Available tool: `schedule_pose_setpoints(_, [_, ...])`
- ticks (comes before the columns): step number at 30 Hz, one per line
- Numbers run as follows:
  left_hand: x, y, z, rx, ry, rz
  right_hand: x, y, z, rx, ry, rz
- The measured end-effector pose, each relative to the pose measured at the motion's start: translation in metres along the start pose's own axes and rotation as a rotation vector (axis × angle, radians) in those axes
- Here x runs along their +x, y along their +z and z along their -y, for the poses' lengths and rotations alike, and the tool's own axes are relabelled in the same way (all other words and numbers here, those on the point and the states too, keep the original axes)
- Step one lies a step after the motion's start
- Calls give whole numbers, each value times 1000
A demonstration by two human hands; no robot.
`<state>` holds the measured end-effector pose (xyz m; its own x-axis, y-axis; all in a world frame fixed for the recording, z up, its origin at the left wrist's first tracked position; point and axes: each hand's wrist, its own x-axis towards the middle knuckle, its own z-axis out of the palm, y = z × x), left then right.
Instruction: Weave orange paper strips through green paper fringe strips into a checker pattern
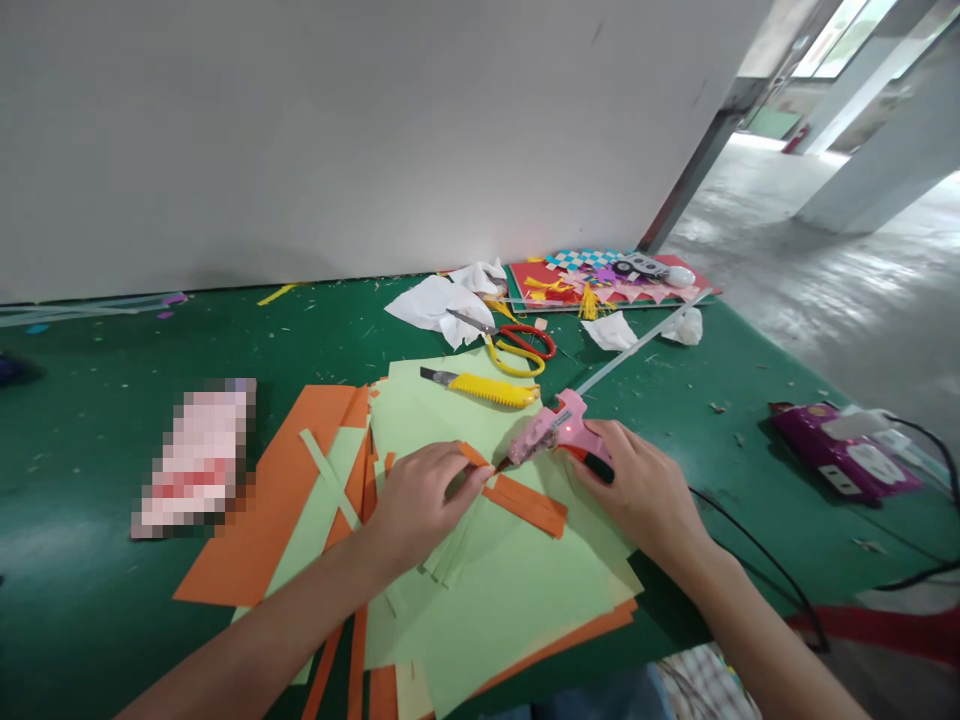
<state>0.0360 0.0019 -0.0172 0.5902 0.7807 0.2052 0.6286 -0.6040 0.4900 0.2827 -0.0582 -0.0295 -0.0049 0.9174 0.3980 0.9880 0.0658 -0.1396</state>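
Observation:
My right hand (637,485) grips a pink glue gun (559,430) whose nozzle points left at the end of an orange paper strip (525,498). My left hand (424,495) is closed on that strip, pinching its end near the nozzle. Both hands work over a stack of light green paper sheets (495,590) with orange sheets (262,510) underneath and beside them. Thin green strips lie under my left hand.
On the green table (112,400) lie a yellow utility knife (484,388), red-and-yellow scissors (517,345), white paper scraps (435,300), a colourful craft board (600,280) at the back, and a purple power strip (844,455) at right. The glue gun's black cord (757,560) trails right. A white wall stands behind.

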Motion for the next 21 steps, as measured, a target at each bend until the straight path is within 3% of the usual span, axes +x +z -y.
schedule_pose_setpoints(21, [1, 1, 1, -5, 15, -16, -2, 0, -1, 12, 36, -8])
